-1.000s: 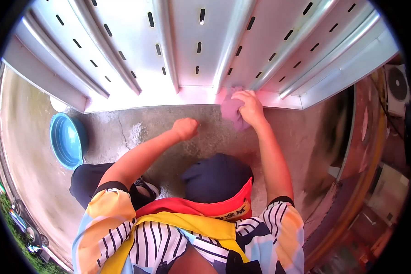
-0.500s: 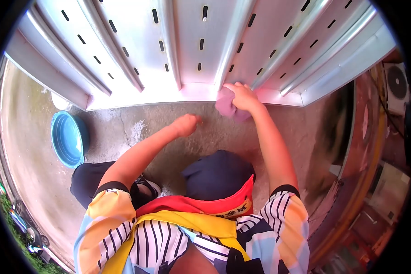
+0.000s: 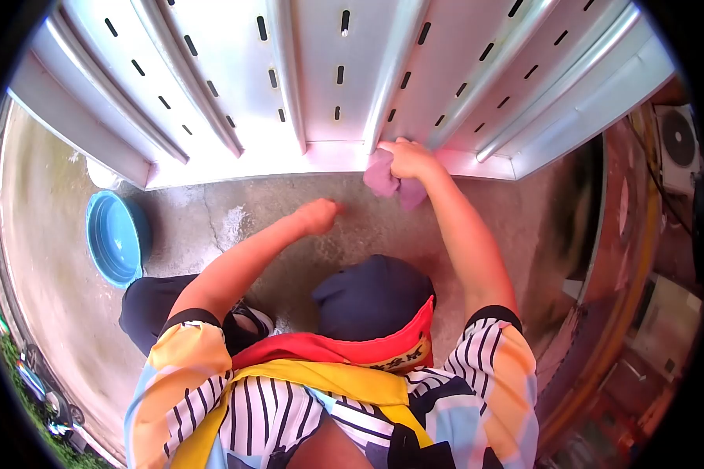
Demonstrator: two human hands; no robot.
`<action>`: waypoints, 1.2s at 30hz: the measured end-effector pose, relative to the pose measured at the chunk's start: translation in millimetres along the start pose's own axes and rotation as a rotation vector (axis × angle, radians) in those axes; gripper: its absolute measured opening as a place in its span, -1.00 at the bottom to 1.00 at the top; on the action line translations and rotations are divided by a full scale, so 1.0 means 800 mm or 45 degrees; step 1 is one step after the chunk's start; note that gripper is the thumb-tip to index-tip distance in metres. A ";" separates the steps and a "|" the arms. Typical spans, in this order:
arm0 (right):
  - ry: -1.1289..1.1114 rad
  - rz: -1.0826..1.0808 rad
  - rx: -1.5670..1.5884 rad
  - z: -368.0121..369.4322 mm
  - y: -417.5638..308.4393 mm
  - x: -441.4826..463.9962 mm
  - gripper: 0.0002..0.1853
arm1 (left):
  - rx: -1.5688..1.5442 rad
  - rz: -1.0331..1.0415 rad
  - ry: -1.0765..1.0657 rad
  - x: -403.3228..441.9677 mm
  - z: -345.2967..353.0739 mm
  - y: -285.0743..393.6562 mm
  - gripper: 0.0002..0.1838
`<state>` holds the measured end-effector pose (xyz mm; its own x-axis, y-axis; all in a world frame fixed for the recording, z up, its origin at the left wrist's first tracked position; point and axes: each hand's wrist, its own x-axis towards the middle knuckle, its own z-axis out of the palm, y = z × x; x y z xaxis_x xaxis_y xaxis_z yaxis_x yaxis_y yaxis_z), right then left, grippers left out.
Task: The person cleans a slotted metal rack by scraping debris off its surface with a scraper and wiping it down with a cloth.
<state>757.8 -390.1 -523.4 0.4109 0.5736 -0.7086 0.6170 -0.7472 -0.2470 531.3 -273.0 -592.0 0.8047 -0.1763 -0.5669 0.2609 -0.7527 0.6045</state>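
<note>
A large silvery metal panel (image 3: 313, 70) with raised ribs and rows of short slots fills the upper view. At its lower edge my right hand (image 3: 411, 160) is closed on a purple cloth (image 3: 382, 173), which hangs below the fingers over the floor. The fingertips touch the panel's edge beside the bottom of a rib. My left hand (image 3: 318, 216) is curled into a loose fist above the wet concrete floor, apart from the panel; whether it holds anything is hidden.
A blue basin (image 3: 115, 238) stands on the floor at the left, with a white object partly visible behind it. My knees in dark trousers are below my hands. A fan unit (image 3: 678, 137) is at the far right.
My right hand has moved a little to the left along the panel's lower edge with the cloth. The left hand has hardly moved.
</note>
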 end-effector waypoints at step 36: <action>0.884 0.140 -0.012 0.083 0.084 -0.079 -0.53 | 0.113 -0.030 -0.201 0.008 -0.014 0.017 -0.62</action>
<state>728.6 -498.5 -539.1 0.8029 0.5788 -0.1426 0.5516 -0.8121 -0.1901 546.2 -277.3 -581.4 0.7033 -0.2504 -0.6653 0.2246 -0.8097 0.5421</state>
